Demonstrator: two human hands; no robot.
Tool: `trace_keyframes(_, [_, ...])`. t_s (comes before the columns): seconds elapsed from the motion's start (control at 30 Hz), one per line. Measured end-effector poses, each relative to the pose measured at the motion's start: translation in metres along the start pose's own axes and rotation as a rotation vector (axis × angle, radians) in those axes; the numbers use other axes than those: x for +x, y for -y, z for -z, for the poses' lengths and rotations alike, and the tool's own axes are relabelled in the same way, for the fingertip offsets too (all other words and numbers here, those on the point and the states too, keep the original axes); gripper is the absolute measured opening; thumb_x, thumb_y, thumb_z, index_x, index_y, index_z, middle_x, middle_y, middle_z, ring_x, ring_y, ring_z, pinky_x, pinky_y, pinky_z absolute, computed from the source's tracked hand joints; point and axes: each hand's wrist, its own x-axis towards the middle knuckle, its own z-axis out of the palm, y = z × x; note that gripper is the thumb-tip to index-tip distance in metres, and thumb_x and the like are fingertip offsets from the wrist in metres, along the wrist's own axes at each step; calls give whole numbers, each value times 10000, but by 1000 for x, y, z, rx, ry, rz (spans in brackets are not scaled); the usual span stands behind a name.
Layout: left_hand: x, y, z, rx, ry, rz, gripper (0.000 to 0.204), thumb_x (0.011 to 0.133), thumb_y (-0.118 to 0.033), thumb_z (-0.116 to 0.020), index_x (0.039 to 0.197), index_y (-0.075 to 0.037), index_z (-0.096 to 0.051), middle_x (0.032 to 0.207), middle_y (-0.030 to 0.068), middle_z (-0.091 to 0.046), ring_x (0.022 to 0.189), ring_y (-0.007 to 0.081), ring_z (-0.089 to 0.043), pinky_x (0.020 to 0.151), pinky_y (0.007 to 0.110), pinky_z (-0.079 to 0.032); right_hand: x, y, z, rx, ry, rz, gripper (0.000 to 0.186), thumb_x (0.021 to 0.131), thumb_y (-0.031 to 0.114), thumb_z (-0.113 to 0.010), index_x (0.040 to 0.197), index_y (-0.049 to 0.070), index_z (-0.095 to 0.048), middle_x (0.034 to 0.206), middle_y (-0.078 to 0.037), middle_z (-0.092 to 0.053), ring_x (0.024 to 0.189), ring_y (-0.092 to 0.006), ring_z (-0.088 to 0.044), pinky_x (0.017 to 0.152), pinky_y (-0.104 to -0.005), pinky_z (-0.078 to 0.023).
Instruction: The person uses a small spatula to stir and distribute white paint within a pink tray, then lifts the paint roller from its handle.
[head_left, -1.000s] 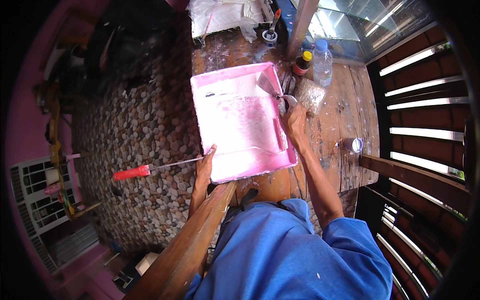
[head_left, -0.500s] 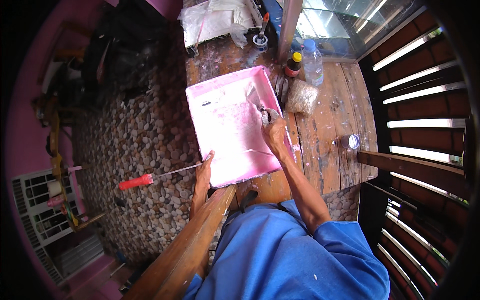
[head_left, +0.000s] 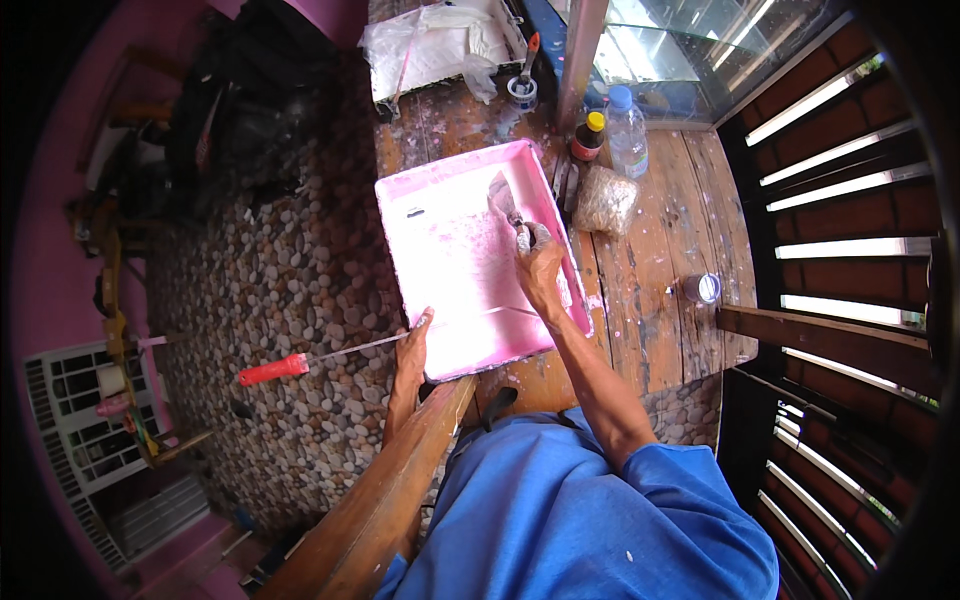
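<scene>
A paint tray (head_left: pixel 455 265), white inside with pink smears and a pink rim, lies tilted on the wooden table in front of me. My right hand (head_left: pixel 538 262) grips a putty knife (head_left: pixel 502 197) whose blade rests against the tray's inside, toward the far right corner. Around the tray's near left edge is my left hand (head_left: pixel 413 343), thumb up on the rim and the other fingers mostly hidden. A paint roller's red handle (head_left: pixel 274 369) sticks out left of that hand; its metal rod runs to the tray beside my fingers.
Right of the tray on the table (head_left: pixel 665 270) stand a yellow-capped dark bottle (head_left: pixel 588 137), a clear water bottle (head_left: pixel 627 135), a wrapped bundle (head_left: pixel 606 199) and a small jar (head_left: pixel 703 288). Beyond it are a brush (head_left: pixel 529 58) in a cup and a plastic-covered tray (head_left: pixel 440 45). A wooden beam (head_left: pixel 375 490) slants near my left arm.
My right hand has shifted slightly left with the putty knife, and more of the blade's flat face shows. My left hand keeps its hold on the tray.
</scene>
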Motion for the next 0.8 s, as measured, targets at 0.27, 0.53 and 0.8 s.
trace_keyframes(0.27, [5, 6, 1, -14, -30, -31, 514, 822, -343, -627, 1123, 69, -571, 1162, 138, -574, 1085, 191, -512, 931, 280, -378, -6, -6, -17, -16, 38, -16, 186, 858, 146, -570, 943, -3, -641, 711, -163, -642, 561, -208, -582, 509, -351, -439])
trace_keyframes(0.53, [7, 12, 2, -19, -102, -71, 525, 796, -335, -665, 1068, 104, -572, 1066, 136, -598, 991, 193, -540, 866, 300, -420, -14, 8, -29, 81, 32, 58, 161, 843, 127, -579, 940, 16, -645, 718, -153, -624, 583, -180, -562, 546, -323, -442])
trace_keyframes(0.8, [13, 19, 3, -35, -58, -66, 547, 794, -339, -667, 1080, 114, -561, 1083, 143, -595, 1020, 198, -531, 886, 301, -410, -18, 15, -40, 113, 93, 36, 174, 843, 133, -577, 946, 11, -648, 744, -166, -638, 600, -224, -585, 576, -334, -460])
